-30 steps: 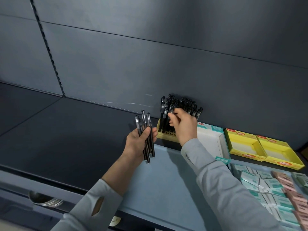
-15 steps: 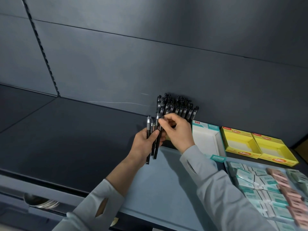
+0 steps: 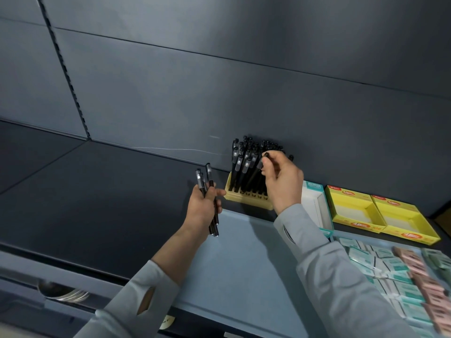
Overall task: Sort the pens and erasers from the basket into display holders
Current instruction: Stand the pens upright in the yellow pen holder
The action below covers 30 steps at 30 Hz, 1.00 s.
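A pale yellow pen holder (image 3: 246,200) stands against the back wall of the dark shelf, packed with several upright black pens (image 3: 244,159). My right hand (image 3: 283,181) pinches the top of one black pen (image 3: 262,162) at the holder's right side, its tip down among the slots. My left hand (image 3: 203,206) hovers just left of the holder and grips two or three black pens (image 3: 211,191) in a loose bundle, tips pointing down. Packaged erasers (image 3: 400,274), teal and pink, lie in the blue-grey basket (image 3: 234,264) at the lower right.
Right of the pen holder sit a white-and-teal display box (image 3: 317,203) and two yellow display boxes (image 3: 380,213), all showing bare bottoms. The dark shelf (image 3: 97,191) stretches left. A grey back wall (image 3: 219,81) rises behind.
My right hand took one pen from the bundle in my left hand and carried it right, up to the holder. My left hand dropped slightly with fewer pens.
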Each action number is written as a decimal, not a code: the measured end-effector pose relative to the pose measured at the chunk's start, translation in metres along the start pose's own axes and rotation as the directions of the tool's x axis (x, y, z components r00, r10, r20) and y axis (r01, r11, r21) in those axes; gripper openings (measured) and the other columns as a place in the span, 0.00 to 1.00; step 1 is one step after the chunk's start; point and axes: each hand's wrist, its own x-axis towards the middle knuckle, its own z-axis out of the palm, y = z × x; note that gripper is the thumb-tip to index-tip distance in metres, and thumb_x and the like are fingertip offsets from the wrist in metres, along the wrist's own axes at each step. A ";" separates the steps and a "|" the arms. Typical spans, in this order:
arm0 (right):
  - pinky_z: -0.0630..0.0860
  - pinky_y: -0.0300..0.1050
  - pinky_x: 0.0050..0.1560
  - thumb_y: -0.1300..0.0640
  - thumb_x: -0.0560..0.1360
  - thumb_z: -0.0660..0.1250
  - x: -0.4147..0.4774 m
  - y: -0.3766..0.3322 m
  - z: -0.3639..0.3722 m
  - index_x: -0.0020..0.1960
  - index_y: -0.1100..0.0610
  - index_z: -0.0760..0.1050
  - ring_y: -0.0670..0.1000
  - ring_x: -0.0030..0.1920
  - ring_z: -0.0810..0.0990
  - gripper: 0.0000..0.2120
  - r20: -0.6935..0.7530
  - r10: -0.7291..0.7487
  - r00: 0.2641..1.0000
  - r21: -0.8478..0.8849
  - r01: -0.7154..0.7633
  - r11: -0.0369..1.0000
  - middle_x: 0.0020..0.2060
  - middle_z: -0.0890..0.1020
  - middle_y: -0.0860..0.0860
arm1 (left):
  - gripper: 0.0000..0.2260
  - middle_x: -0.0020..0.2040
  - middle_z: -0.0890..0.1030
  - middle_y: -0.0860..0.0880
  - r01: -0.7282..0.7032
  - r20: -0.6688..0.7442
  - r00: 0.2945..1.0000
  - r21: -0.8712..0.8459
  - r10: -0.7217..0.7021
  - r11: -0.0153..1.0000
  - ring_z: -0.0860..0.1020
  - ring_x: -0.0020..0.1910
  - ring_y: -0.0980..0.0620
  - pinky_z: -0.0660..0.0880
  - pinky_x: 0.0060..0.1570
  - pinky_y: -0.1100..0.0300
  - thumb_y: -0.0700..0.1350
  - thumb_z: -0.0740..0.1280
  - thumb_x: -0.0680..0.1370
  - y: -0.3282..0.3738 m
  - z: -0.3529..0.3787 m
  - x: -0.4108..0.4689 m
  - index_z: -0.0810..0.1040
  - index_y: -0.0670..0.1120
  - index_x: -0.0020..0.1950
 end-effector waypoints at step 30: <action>0.80 0.59 0.40 0.47 0.76 0.61 -0.013 -0.002 -0.008 0.45 0.50 0.71 0.53 0.37 0.81 0.06 0.072 0.090 0.993 0.170 -0.102 0.980 0.35 0.80 0.48 | 0.09 0.41 0.79 0.51 -0.147 0.132 0.983 0.175 0.125 0.974 0.77 0.34 0.57 0.76 0.39 0.63 0.48 0.60 0.83 -0.002 0.010 -0.007 0.77 0.50 0.59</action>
